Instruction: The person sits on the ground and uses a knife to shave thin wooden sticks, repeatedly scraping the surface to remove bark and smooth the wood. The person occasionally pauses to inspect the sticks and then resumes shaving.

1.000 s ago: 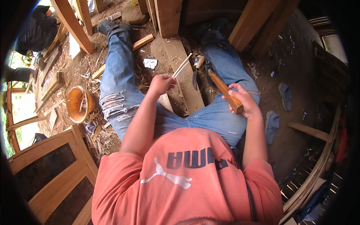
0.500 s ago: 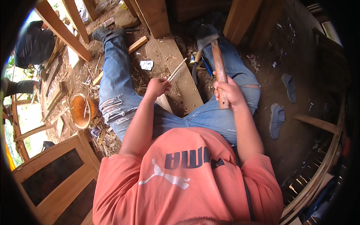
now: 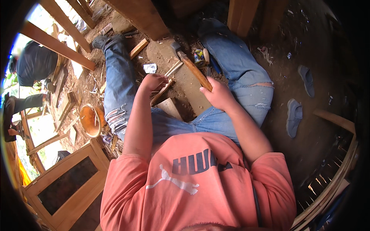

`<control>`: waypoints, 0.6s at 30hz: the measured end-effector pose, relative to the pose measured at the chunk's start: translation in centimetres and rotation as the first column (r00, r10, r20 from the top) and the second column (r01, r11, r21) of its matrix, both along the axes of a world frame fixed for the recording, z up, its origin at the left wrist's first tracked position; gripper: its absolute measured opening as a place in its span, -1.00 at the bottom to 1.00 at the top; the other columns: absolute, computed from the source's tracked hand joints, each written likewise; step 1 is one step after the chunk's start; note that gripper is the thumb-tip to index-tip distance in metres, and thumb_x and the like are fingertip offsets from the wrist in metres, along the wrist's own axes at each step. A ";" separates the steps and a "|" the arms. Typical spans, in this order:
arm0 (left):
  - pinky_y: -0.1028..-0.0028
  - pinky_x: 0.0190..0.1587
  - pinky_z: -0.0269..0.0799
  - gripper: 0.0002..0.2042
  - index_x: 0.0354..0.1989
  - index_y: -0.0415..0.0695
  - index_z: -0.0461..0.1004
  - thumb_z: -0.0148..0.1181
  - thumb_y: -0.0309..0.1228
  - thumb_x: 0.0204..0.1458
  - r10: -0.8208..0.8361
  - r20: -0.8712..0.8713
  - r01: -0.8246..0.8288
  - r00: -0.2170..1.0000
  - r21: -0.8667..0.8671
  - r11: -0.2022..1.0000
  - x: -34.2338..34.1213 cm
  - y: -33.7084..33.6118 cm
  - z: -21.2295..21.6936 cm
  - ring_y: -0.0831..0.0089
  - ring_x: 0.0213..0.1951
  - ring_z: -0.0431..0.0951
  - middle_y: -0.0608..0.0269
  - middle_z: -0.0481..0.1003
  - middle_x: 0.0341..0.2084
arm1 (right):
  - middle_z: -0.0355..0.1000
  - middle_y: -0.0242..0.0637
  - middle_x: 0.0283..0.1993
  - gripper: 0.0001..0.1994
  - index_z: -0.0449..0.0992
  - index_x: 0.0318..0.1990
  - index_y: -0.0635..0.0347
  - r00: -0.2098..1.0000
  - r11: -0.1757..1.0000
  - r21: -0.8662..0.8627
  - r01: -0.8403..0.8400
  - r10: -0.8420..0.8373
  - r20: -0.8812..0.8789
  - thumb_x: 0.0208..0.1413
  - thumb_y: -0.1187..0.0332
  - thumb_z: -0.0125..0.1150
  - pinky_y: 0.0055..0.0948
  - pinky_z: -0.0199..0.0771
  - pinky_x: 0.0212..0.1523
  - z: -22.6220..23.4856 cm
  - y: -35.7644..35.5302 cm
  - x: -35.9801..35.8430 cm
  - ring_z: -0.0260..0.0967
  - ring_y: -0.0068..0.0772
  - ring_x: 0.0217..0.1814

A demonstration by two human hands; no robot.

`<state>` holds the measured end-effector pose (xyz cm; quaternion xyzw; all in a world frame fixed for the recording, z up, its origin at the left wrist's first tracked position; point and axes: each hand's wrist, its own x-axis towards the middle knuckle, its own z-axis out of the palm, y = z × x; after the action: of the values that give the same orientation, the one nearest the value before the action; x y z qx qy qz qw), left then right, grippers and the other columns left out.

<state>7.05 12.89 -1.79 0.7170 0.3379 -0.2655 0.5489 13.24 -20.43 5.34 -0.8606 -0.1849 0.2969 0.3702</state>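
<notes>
My left hand [image 3: 155,82] is closed round two thin, pale wooden sticks [image 3: 174,68], their ends pointing away from me. My right hand [image 3: 217,94] grips the wooden handle of a hammer [image 3: 195,72]. The hammer's dark metal head is low over a wooden plank [image 3: 189,86] between my legs, just beyond the tips of the sticks; whether it touches them I cannot tell. Near my left hand a narrow wood strip [image 3: 162,93] lies by a short wood block [image 3: 170,108]. A small yellow and dark can [image 3: 199,57] sits beyond the hammer, beside a wood-handled tool [image 3: 206,56].
A round orange-brown bucket [image 3: 91,120] stands left of my leg among shavings and offcuts. A panelled wooden frame [image 3: 69,184] is at lower left. Two grey-blue shoes [image 3: 295,117] lie at right. Upright posts [image 3: 242,17] rise ahead. Another person [image 3: 36,63] bends at far left.
My right hand has brought the hammer down and leftward, its head now over the plank near the sticks. My left hand has shifted slightly left, still holding the sticks.
</notes>
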 end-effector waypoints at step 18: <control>0.58 -0.26 0.57 -0.75 -0.03 -0.14 0.70 0.27 -0.23 0.32 0.011 -0.023 -0.012 1.000 -0.032 0.999 -0.1 1.9 -0.5 0.65 -0.30 0.64 0.39 0.71 -0.26 | 0.58 0.27 0.02 -0.42 0.39 0.37 0.30 0.997 0.995 -0.063 -0.078 0.078 -0.004 0.33 0.13 0.25 0.06 0.56 0.09 -1.0 1.2 1.0 0.56 0.30 0.10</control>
<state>6.91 14.77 -2.31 0.7030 0.3438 -0.2758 0.5581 14.24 -19.27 4.38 -0.8639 -0.2085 0.3172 0.3309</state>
